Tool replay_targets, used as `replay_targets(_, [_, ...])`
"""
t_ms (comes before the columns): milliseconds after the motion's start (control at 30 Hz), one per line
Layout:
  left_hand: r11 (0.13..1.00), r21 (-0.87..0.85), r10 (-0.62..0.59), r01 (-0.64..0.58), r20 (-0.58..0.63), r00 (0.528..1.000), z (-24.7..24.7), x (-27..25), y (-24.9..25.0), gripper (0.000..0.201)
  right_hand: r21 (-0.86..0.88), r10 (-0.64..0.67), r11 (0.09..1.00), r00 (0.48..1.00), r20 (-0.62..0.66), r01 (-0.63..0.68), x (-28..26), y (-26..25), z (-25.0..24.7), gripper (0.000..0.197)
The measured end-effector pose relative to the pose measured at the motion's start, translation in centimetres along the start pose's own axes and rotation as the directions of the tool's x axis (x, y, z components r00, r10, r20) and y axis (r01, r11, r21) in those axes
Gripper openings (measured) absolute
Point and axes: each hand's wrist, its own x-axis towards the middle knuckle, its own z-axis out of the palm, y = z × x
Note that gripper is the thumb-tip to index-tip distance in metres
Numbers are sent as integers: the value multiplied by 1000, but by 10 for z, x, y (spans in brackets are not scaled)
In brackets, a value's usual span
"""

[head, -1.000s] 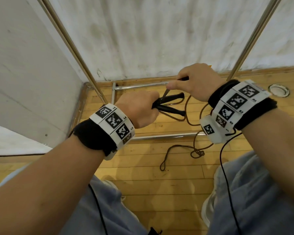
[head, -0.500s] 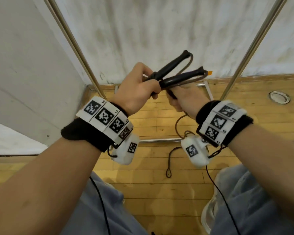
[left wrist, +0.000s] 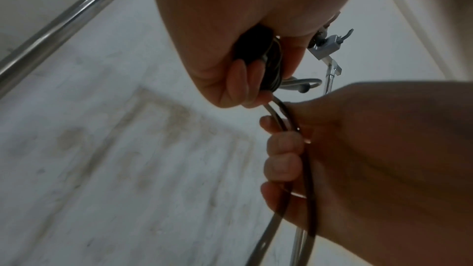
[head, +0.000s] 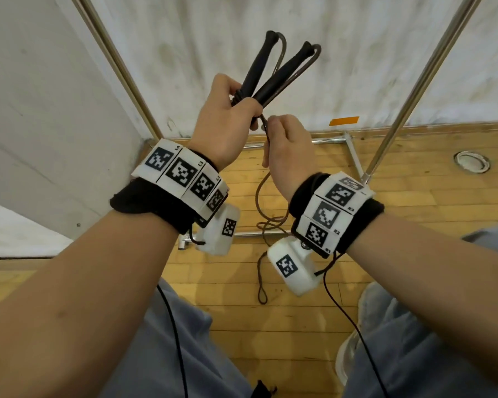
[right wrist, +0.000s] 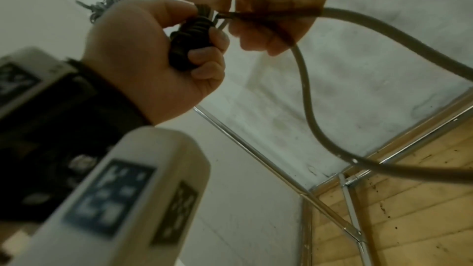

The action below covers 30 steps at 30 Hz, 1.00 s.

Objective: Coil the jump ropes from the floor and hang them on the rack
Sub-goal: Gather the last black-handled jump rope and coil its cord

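Note:
My left hand (head: 236,116) grips the two black handles (head: 270,73) of a jump rope, which fan upward in front of the wall. Just below it my right hand (head: 282,139) is curled round the rope's two strands (left wrist: 289,126). From there the brown rope (head: 258,196) drops in tangled loops, and its end loop lies on the wooden floor (head: 414,254). In the right wrist view the left hand (right wrist: 153,58) closes on the ribbed handle ends (right wrist: 189,43), and the rope (right wrist: 304,92) curves away. The rack's steel poles (head: 423,79) rise on both sides, with a hook fitting (left wrist: 326,48) above.
The rack's base bars (head: 354,159) lie on the floor by the white wall. A round metal floor socket (head: 472,163) sits at the right and orange tape (head: 344,121) is on the wall. My legs and a white shoe (head: 354,349) fill the bottom of the head view.
Both hands have risen. The handles swung from pointing right to pointing up, the right hand moved below the left onto the rope, and more rope has lifted off the floor.

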Motion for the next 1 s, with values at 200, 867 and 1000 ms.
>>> replay_targets(200, [977, 208, 39, -44, 29, 999, -1, -4, -7, 18, -249, -97, 956, 972, 215, 151, -10, 20, -19, 27])
replay_targets(867, [600, 793, 24, -106, 115, 993, 4, -5, -54, 22, -699, 118, 617, 836, 536, 361, 7, 13, -29, 21])
replay_targets(1000, [550, 832, -34, -78, 115, 993, 12, 2, -55, 21, -728, 128, 588, 848, 515, 353, 10, 11, -33, 23])
